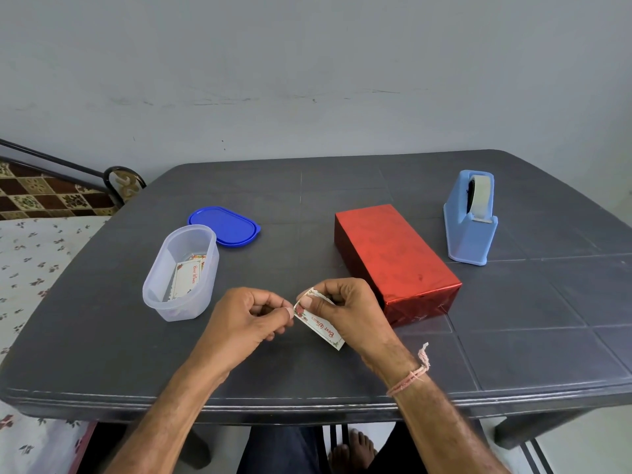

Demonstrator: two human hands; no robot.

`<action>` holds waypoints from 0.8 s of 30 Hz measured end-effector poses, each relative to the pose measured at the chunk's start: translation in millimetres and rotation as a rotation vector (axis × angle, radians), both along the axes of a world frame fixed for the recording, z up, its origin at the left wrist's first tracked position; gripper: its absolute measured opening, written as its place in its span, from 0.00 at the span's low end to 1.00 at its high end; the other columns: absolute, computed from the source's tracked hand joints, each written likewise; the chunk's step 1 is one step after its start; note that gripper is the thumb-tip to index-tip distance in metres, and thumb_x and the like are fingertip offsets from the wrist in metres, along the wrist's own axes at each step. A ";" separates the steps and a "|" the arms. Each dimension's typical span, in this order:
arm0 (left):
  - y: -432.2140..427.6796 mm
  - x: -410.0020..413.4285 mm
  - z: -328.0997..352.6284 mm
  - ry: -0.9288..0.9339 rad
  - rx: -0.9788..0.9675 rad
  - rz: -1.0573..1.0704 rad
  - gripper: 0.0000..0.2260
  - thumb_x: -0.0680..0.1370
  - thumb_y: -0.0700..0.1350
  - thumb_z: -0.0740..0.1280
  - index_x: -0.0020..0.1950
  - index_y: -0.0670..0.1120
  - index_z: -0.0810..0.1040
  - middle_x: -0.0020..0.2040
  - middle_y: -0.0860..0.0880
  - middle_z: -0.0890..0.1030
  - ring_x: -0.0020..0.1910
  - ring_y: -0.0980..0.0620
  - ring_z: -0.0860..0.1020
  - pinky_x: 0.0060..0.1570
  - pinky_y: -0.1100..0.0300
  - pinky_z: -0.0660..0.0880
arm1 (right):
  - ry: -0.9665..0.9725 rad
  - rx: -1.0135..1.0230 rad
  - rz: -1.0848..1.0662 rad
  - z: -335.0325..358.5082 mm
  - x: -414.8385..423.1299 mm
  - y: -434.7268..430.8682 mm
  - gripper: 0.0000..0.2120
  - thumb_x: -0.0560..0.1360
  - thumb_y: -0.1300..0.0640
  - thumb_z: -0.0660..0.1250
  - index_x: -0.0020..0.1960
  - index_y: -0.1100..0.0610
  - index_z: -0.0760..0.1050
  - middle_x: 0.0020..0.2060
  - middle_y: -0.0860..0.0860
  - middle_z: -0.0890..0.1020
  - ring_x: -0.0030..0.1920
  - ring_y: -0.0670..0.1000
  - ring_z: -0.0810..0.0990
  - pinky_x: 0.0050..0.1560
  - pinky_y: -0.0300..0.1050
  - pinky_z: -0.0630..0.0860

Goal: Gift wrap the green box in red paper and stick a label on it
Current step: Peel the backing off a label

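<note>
Labelling is the step in hand. A clear container [160, 295] at left holds spare labels. The left hand [246, 319] pinches a corner of the "Best Wishes" label [319, 325], apparently peeling its backing. The right hand [345, 309] grips its upper end. Just beside that hand, the red-wrapped box [393, 261] lies on the tabletop [513, 336]. Next, the label needs freeing and pressing flat on the box.

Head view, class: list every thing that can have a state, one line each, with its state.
Red-wrapped box: fully wrapped, lying flat, no label showing.
Label: off the table, held between both hands.
Left hand: pinches the label's end.
Right hand: grips the label.
Clear container: open, spare labels inside.
Blue lid: off, lying beside the container.
Tape dispenser: upright, roll loaded.
</note>
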State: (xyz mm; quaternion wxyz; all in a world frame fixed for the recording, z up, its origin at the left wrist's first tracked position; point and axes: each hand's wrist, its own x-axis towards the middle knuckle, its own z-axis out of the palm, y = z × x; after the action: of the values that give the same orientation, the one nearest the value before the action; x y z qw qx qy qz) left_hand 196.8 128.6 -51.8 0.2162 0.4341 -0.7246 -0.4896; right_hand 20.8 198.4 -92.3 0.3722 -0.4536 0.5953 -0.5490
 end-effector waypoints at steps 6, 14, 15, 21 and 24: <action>0.5 -0.2 0.8 -0.067 -0.087 -0.046 0.08 0.73 0.40 0.71 0.38 0.51 0.86 0.34 0.48 0.85 0.34 0.54 0.81 0.41 0.54 0.79 | 0.046 0.010 0.023 -0.6 0.4 -0.5 0.03 0.76 0.57 0.75 0.46 0.56 0.87 0.40 0.53 0.88 0.40 0.47 0.83 0.44 0.49 0.80; -1.2 -0.8 4.1 -0.080 -0.020 -0.093 0.09 0.76 0.37 0.70 0.42 0.48 0.87 0.38 0.48 0.87 0.38 0.53 0.85 0.40 0.62 0.79 | 0.086 0.028 0.059 -2.0 -4.4 -2.2 0.03 0.76 0.59 0.75 0.47 0.57 0.87 0.40 0.52 0.88 0.42 0.52 0.86 0.49 0.52 0.82; -1.1 -0.5 4.3 -0.073 -0.004 -0.100 0.09 0.76 0.37 0.70 0.42 0.47 0.88 0.38 0.47 0.87 0.38 0.53 0.84 0.40 0.62 0.79 | 0.087 0.031 0.064 -2.0 -4.7 -2.2 0.03 0.76 0.59 0.74 0.47 0.57 0.87 0.40 0.52 0.88 0.41 0.50 0.86 0.48 0.51 0.82; -2.6 -0.5 6.2 -0.015 0.094 -0.124 0.09 0.77 0.34 0.69 0.44 0.44 0.87 0.40 0.44 0.87 0.38 0.52 0.84 0.40 0.62 0.79 | 0.041 0.024 0.098 -1.2 -6.3 -2.1 0.03 0.77 0.61 0.73 0.48 0.59 0.86 0.41 0.56 0.88 0.40 0.49 0.84 0.45 0.47 0.80; -3.4 -0.2 6.8 0.027 0.156 -0.124 0.08 0.78 0.32 0.69 0.45 0.41 0.87 0.40 0.42 0.87 0.38 0.51 0.83 0.40 0.63 0.79 | -0.001 0.016 0.120 1.2 -6.1 -1.3 0.04 0.78 0.63 0.72 0.49 0.62 0.86 0.41 0.56 0.88 0.38 0.46 0.82 0.41 0.40 0.78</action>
State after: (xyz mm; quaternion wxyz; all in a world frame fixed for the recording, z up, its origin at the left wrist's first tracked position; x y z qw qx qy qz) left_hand 196.6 125.2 -45.0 0.1607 0.3976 -0.7066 -0.5629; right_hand 14.7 197.2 -91.0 0.4082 -0.4853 0.5712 -0.5211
